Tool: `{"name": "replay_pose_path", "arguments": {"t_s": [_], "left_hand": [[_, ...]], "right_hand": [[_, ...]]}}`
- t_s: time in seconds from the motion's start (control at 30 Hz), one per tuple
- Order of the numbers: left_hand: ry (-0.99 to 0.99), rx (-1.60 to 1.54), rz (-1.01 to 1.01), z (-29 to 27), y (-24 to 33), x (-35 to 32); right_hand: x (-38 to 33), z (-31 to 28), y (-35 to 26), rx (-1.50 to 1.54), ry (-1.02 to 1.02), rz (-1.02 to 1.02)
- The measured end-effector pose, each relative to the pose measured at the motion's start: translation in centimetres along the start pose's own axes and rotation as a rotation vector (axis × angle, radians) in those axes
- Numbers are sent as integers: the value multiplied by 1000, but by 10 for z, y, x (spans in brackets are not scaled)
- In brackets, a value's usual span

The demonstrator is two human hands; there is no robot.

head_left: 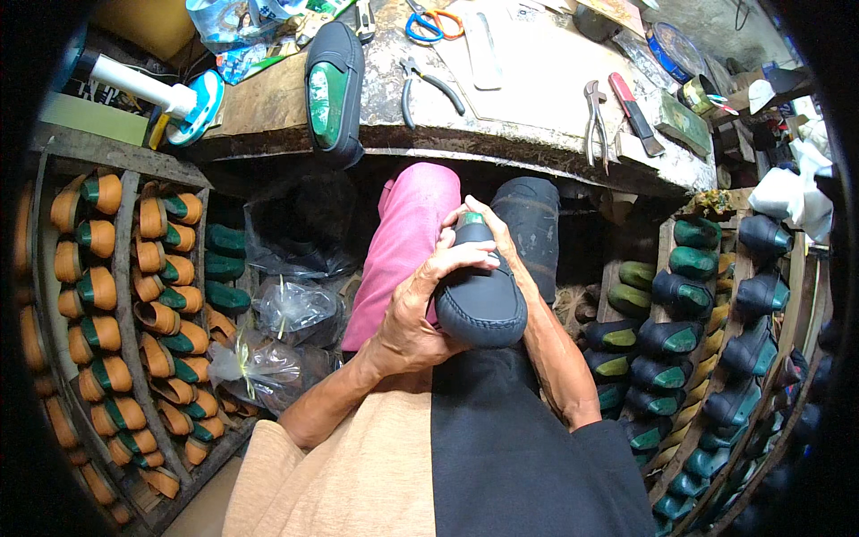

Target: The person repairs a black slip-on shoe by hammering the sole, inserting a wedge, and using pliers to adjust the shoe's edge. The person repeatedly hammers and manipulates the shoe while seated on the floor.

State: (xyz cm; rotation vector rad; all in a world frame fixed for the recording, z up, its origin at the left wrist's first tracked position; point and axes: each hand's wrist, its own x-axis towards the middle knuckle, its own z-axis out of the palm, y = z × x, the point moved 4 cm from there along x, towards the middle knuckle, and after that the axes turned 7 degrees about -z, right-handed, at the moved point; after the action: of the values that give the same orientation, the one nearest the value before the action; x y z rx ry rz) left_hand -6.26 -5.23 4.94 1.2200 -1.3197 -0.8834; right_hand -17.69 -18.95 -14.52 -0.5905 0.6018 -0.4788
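Dark moccasin-stitched loafer (481,295) above the lap, near the tabletop (528,116), rounded toe toward the torso, long axis running fore-and-aft, green last (472,217) at its far end, left hand (413,309) and right hand (497,234) clasped around it.

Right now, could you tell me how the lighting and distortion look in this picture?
Head view: bright light washes out part of the workbench, deep shadow beneath; same view: the left shoe rack bows near the black rim; same view: the dark shoe between left hand and right hand looks fairly sharp.
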Motion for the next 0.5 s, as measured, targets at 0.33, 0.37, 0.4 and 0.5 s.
{"name": "replay_pose_path", "arguments": {"t_s": [0.33, 0.37, 0.4, 0.5], "left_hand": [[-13, 95, 75, -15, 3, 3], [-19, 142, 110, -23, 7, 2], [-17, 198, 160, -31, 13, 1], [-14, 328, 185, -56, 22, 1]], "right_hand": [[-2, 0, -1, -29, 120, -26], [-5, 1, -2, -15, 124, -16], [-8, 1, -3, -3, 128, -5], [-19, 8, -16, -127, 158, -61]]}}
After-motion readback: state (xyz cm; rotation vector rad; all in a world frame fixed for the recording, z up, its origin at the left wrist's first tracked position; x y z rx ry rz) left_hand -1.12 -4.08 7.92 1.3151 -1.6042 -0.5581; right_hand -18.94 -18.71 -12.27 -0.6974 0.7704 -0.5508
